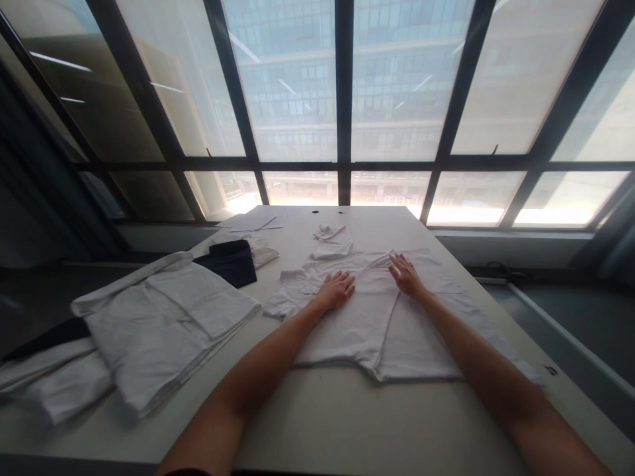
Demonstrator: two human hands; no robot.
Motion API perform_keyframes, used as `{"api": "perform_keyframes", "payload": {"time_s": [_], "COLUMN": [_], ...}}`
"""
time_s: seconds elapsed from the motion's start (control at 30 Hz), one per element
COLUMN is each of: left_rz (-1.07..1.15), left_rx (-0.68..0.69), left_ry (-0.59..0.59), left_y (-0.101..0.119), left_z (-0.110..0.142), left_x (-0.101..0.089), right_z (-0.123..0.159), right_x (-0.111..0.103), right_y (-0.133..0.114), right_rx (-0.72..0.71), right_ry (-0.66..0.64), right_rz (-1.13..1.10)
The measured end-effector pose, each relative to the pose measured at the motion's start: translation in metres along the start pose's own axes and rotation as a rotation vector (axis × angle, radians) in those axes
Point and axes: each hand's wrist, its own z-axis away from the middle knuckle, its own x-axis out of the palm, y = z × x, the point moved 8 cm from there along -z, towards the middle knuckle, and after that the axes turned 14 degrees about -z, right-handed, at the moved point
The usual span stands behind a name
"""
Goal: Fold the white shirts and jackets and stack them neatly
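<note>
A white shirt [362, 317] lies spread on the pale table [317, 416], partly folded, with its collar [331, 239] toward the window. My left hand [336, 289] rests flat on the shirt's upper left part, fingers stretched out. My right hand [405, 274] lies flat on the upper middle of the shirt, fingers spread, beside a fold line. Neither hand holds anything.
A stack of folded white garments [159, 327] sits at the left, hanging over the table edge. A dark folded garment [229, 261] lies behind it. Sheets of paper [253, 221] lie at the far left corner. Large windows [342, 99] stand behind the table.
</note>
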Motion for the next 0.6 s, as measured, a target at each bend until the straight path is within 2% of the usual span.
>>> {"api": "perform_keyframes", "payload": {"time_s": [0.07,0.17,0.4,0.6], "left_rz": [-0.004,-0.009,-0.008,-0.013], "left_rx": [0.001,-0.002,-0.005,-0.007], "left_ry": [0.008,0.01,-0.006,-0.004], "left_y": [0.0,-0.001,-0.001,-0.001], "left_z": [0.0,-0.001,-0.002,-0.002], "left_x": [0.001,0.002,0.002,0.002], "right_z": [0.002,0.004,0.005,0.009], "right_x": [0.022,0.038,0.024,0.019], "right_y": [-0.015,-0.014,0.012,0.013], "right_rx": [-0.072,-0.055,0.16,0.238], "right_ry": [-0.151,-0.283,-0.249,-0.241], "right_rz": [-0.007,0.059,0.156,0.159]}}
